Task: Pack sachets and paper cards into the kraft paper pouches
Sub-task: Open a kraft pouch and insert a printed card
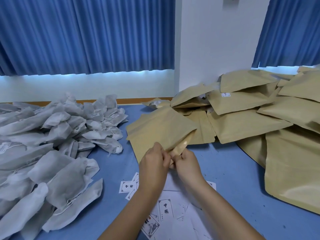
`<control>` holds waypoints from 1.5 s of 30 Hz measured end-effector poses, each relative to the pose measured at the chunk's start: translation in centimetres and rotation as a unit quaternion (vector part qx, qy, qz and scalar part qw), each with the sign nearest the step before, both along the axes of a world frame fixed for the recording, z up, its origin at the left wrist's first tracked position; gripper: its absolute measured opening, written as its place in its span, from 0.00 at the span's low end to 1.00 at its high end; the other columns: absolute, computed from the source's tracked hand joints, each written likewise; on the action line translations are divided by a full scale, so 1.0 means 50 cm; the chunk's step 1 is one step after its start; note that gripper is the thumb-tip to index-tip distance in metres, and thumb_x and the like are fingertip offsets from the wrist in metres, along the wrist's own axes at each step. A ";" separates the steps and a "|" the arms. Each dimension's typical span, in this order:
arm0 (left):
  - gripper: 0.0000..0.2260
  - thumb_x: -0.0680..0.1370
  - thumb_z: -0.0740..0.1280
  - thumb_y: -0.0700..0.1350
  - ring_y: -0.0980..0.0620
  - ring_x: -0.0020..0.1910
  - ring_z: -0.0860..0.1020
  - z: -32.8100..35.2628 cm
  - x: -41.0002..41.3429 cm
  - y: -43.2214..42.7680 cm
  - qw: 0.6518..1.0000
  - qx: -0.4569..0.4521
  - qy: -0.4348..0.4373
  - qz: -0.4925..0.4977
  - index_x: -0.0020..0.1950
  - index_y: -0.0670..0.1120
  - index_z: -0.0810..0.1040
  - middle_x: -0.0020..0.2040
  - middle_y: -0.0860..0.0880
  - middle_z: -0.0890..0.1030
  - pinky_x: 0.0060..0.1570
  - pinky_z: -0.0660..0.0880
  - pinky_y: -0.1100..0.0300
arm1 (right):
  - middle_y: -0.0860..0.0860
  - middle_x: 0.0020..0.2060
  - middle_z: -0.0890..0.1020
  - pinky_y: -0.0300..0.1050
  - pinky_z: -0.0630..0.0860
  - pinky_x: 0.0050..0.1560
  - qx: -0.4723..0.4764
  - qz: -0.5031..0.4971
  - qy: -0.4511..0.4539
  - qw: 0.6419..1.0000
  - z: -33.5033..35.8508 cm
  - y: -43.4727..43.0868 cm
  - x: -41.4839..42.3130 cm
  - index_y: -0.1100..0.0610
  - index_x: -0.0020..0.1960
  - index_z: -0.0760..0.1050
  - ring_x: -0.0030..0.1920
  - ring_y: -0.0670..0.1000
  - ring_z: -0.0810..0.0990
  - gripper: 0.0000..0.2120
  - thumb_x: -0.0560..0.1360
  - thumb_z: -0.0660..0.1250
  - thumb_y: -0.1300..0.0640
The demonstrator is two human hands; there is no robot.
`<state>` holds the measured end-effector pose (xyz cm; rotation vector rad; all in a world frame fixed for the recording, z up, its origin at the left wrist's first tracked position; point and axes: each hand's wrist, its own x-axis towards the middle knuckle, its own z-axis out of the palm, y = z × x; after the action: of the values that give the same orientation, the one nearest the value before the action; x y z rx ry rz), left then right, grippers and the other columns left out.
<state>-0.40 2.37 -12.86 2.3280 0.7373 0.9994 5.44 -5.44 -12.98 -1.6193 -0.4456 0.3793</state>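
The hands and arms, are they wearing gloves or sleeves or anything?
No. The left hand and right hand are bare: no gloves, rings or bracelets show. The left forearm and right forearm are bare too, with no sleeve or watch in view.

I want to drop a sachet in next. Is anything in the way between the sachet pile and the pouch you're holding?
Nothing visible: only blue table lies between the sachet pile and the pouch. The left hand and right hand both pinch its mouth, barely parted.
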 end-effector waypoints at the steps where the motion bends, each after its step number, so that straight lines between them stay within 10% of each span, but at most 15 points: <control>1: 0.05 0.77 0.62 0.43 0.44 0.35 0.73 0.001 0.001 0.009 0.999 -0.029 -0.012 0.020 0.43 0.44 0.68 0.33 0.46 0.76 0.36 0.69 0.51 | 0.57 0.43 0.83 0.41 0.76 0.41 0.001 0.011 0.001 1.000 -0.002 -0.001 -0.003 0.62 0.46 0.75 0.45 0.55 0.82 0.07 0.78 0.59 0.64; 12: 0.13 0.77 0.61 0.46 0.48 0.41 0.75 0.000 -0.014 0.022 0.965 0.171 0.172 -0.104 0.61 0.55 0.72 0.51 0.52 0.67 0.34 0.67 0.58 | 0.58 0.42 0.85 0.44 0.81 0.36 0.137 0.017 0.153 0.979 -0.008 -0.007 0.011 0.61 0.53 0.77 0.40 0.55 0.85 0.08 0.76 0.64 0.64; 26: 0.20 0.59 0.57 0.24 0.50 0.43 0.82 0.051 -0.043 0.032 0.948 0.178 -0.197 -0.174 0.42 0.37 0.83 0.44 0.46 0.84 0.45 0.78 0.57 | 0.58 0.22 0.76 0.39 0.69 0.25 0.000 -0.013 -0.058 0.998 -0.003 -0.020 0.036 0.60 0.44 0.72 0.21 0.55 0.75 0.04 0.75 0.59 0.63; 32: 0.18 0.61 0.56 0.26 0.59 0.42 0.80 0.087 -0.068 0.118 0.942 0.092 -0.308 -0.092 0.35 0.40 0.83 0.39 0.52 0.82 0.47 0.75 0.68 | 0.51 0.22 0.74 0.38 0.64 0.20 0.039 0.027 -0.007 0.999 0.027 -0.002 0.039 0.44 0.62 0.74 0.21 0.47 0.67 0.36 0.72 0.46 0.77; 37: 0.21 0.68 0.58 0.24 0.59 0.53 0.78 0.079 -0.071 0.163 0.954 0.001 -0.223 -0.198 0.47 0.43 0.84 0.52 0.51 0.82 0.49 0.72 0.68 | 0.51 0.22 0.72 0.36 0.59 0.18 0.120 -0.017 0.077 0.990 0.055 0.039 0.061 0.50 0.59 0.77 0.20 0.46 0.63 0.31 0.74 0.45 0.75; 41: 0.14 0.75 0.64 0.50 0.62 0.54 0.76 0.085 -0.079 0.243 0.963 -0.050 -0.117 -0.238 0.60 0.54 0.78 0.61 0.60 0.76 0.53 0.72 0.69 | 0.56 0.27 0.73 0.35 0.57 0.18 0.161 -0.070 0.100 0.979 0.046 0.080 0.059 0.61 0.54 0.76 0.20 0.47 0.64 0.26 0.70 0.45 0.76; 45: 0.20 0.77 0.63 0.50 0.49 0.69 0.67 0.055 -0.081 0.375 0.994 0.083 0.059 -0.028 0.69 0.52 0.72 0.69 0.52 0.71 0.67 0.60 0.61 | 0.56 0.28 0.70 0.34 0.55 0.18 0.217 -0.111 0.159 0.957 0.036 0.101 0.059 0.62 0.38 0.67 0.18 0.46 0.65 0.13 0.77 0.50 0.72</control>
<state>-4.47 21.12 -10.11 2.5543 0.6518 0.9367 8.37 -0.39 -11.17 -1.1381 -0.0873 0.3349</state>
